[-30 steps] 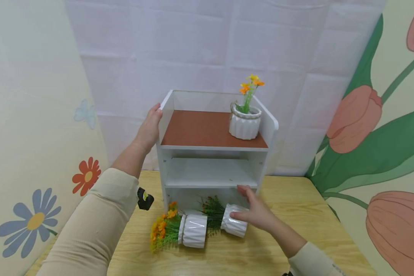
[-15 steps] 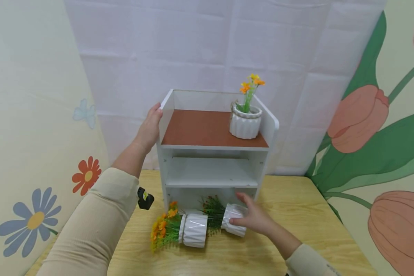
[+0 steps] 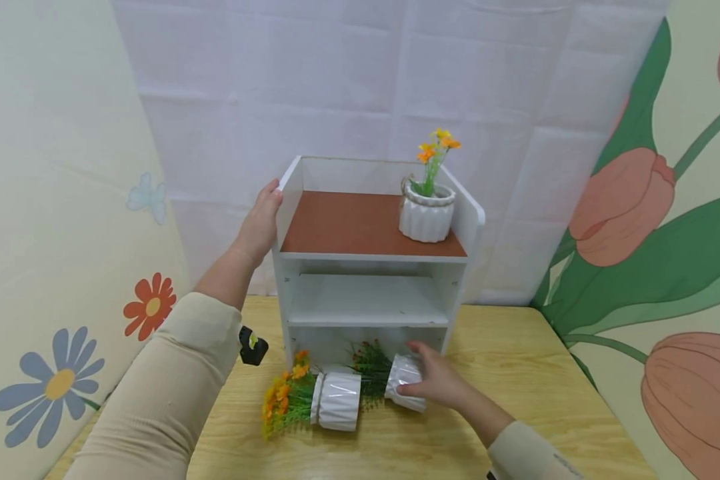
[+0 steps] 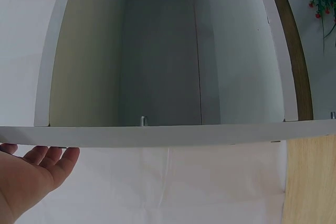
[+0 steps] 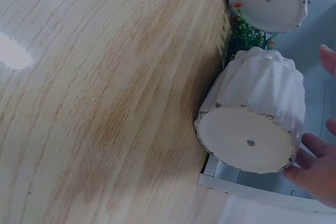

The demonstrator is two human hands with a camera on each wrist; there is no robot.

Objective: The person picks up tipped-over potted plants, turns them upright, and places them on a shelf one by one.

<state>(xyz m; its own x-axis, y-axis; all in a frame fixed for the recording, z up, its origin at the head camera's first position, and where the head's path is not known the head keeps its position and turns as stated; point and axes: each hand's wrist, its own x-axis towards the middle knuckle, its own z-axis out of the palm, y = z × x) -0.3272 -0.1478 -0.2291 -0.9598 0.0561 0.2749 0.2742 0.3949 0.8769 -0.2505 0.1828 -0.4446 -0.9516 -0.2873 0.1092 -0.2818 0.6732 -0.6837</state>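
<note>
A white shelf unit (image 3: 367,257) with a brown top board stands on the table. My left hand (image 3: 257,225) rests against the outer face of its left side panel; in the left wrist view the fingertips (image 4: 65,163) touch the panel. Lying on its side before the lowest compartment is a fluted white flowerpot (image 3: 405,383) with red-flecked greenery (image 3: 372,365). My right hand (image 3: 435,379) is spread around its base end, fingers beyond and thumb nearer me. In the right wrist view the fingertips are at the pot's base rim, and whether they press it I cannot tell.
Another white pot (image 3: 339,400) with orange and yellow flowers (image 3: 285,395) lies on its side to the left. On the top board, at the right, a small white pot (image 3: 427,217) of orange flowers stands upright. Behind the unit hangs a white cloth (image 3: 348,80) over the wooden table (image 3: 516,360).
My right hand has moved slightly left and down, closer around the base of the lying pot. The left hand, the shelf unit and the pots have stayed in place.
</note>
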